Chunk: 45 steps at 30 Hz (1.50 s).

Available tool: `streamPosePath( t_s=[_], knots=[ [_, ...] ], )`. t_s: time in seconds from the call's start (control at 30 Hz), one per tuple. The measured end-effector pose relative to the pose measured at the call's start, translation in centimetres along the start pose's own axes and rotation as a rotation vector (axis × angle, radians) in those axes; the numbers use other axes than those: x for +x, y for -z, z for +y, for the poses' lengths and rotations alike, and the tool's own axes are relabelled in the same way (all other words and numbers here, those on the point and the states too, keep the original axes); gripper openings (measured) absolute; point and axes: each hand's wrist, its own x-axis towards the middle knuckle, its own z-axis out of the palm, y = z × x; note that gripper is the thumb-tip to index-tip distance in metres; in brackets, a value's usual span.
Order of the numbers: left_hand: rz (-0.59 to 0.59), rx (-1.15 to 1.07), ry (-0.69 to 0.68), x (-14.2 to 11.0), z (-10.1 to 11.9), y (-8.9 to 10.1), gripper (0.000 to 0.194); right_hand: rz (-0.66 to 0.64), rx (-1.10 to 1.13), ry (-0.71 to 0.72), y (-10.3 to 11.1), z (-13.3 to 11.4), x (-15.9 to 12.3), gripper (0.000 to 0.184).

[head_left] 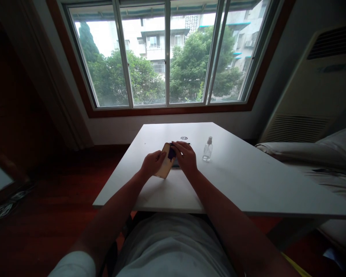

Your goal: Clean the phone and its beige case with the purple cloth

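- Case (pixel 163 170), thin and yellowish like a phone's, was tilted over the table (pixel 233 188) between the two hands; whether its low end touched the surface could not be told.
- The left hand (pixel 152 163) had its grip closed on one long side of the case, thumb over the broad face. Firm but light pressure seemed best there, since so thin a shell would probably flex under a hard squeeze.
- The right hand (pixel 187 157) held a dark purple cloth (pixel 171 153) against the upper part of the case, its grip narrow; how hard it pressed could not be told.
- For the rubbing that seemed in hand, short strokes with the cloth spread flat looked better than a loose wad, with the left hand bracing against each push.
- Edges and corners called for cloth folded around them.
- A dark flat item (pixel 175 164) lay below the right hand, so the case was best kept from knocking it.
- A clear spray bottle (pixel 207 150) stood upright, apart from the right hand, leaving the wrist room.
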Motion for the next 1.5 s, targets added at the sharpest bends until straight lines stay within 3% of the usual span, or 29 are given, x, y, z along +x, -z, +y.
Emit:
streamPosePath(
  t_s=[0.2,0.63,0.87,1.1,1.5],
  knots=[
    [0.017,0.062,-0.062,-0.3,0.6,0.1,0.042,-0.001,0.001,0.041,0.1,-0.8,0.0,0.028],
    [0.194,0.127,-0.015,-0.2,0.8,0.4,0.043,0.084,0.090,-0.212,-0.7,-0.4,-0.4,0.034],
    [0.198,0.090,-0.014,0.0,0.3,0.5,0.041,0.073,0.133,-0.285,-1.2,0.2,-0.7,0.039],
    [0.174,0.042,-0.050,-0.1,0.6,0.6,0.038,0.054,0.169,-0.186,-1.0,-0.9,-0.6,0.033],
    [0.141,0.055,-0.142,-0.3,1.1,0.9,0.034,-0.075,0.034,0.147,0.0,-2.3,-0.4,0.031]
  ],
)
